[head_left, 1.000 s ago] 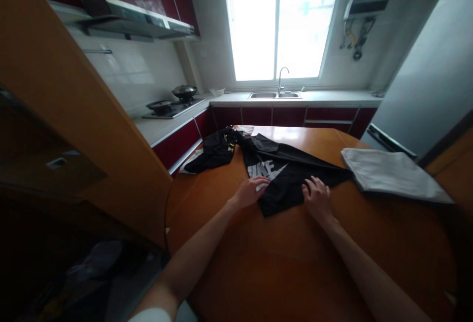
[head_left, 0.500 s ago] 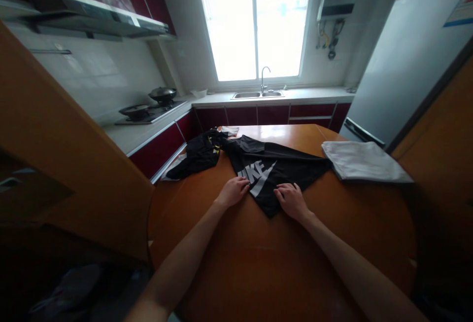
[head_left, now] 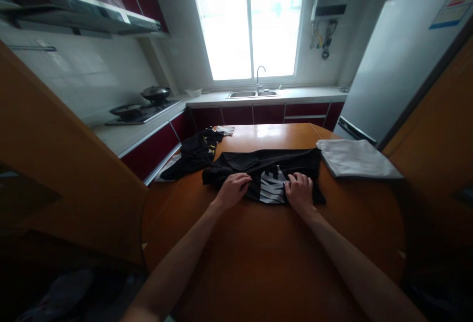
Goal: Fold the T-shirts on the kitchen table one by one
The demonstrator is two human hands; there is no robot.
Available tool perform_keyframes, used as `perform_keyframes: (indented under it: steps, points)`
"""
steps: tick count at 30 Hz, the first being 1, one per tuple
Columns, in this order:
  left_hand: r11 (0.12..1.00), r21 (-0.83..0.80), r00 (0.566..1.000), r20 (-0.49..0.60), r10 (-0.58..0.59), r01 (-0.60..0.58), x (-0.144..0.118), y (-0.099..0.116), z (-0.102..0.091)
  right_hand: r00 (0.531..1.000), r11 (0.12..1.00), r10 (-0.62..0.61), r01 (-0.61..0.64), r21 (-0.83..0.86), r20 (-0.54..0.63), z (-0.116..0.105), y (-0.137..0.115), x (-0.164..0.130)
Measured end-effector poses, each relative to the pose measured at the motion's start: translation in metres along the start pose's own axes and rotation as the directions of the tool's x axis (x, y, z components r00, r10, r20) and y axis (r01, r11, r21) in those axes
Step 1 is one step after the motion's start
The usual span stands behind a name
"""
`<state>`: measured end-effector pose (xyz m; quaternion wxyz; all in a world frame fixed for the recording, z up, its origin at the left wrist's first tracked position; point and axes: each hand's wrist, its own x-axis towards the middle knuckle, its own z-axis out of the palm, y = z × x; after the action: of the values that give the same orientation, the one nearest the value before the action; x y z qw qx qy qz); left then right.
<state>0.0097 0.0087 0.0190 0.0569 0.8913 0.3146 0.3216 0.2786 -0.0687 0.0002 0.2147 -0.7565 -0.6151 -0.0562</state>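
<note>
A black garment with a white logo [head_left: 271,171] lies across the middle of the round wooden table [head_left: 281,253]. My left hand [head_left: 232,190] rests on its near edge left of the logo, fingers curled onto the cloth. On the right of the logo my right hand [head_left: 299,191] presses down, fingers bent over the fabric. Both hands touch the garment; whether they pinch it I cannot tell.
A second black garment [head_left: 192,154] hangs over the table's far left edge. A folded white cloth [head_left: 354,164] lies at the far right. A wooden panel [head_left: 66,164] stands at the left, a refrigerator [head_left: 399,65] at the right, a counter with sink [head_left: 253,94] behind.
The black garment has been turned from a slanted lie to lie straight across the table. Both hands moved with it and now sit either side of the logo.
</note>
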Motion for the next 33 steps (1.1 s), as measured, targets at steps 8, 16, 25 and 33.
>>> perform_keyframes:
  steps: [8,16,25,33]
  points:
    - [0.872,0.301,0.887,0.137,-0.440,0.386,-0.016,-0.071,-0.034,0.972,0.992,-0.118,0.126,-0.028,0.206,0.002,-0.039,-0.032]
    - [0.709,0.559,0.718,0.264,-0.644,0.430,-0.005,-0.010,-0.034,0.960,0.987,-0.160,0.157,0.028,0.229,0.017,-0.005,-0.002]
    - [0.908,-0.252,0.919,0.302,-0.255,0.335,-0.007,-0.028,-0.043,0.991,0.986,0.129,-0.131,0.103,0.021,0.009,0.023,0.023]
    - [0.966,0.076,0.857,0.449,-0.253,0.246,-0.020,-0.046,-0.012,0.977,0.997,-0.055,0.045,0.056,0.206,0.006,-0.016,-0.015]
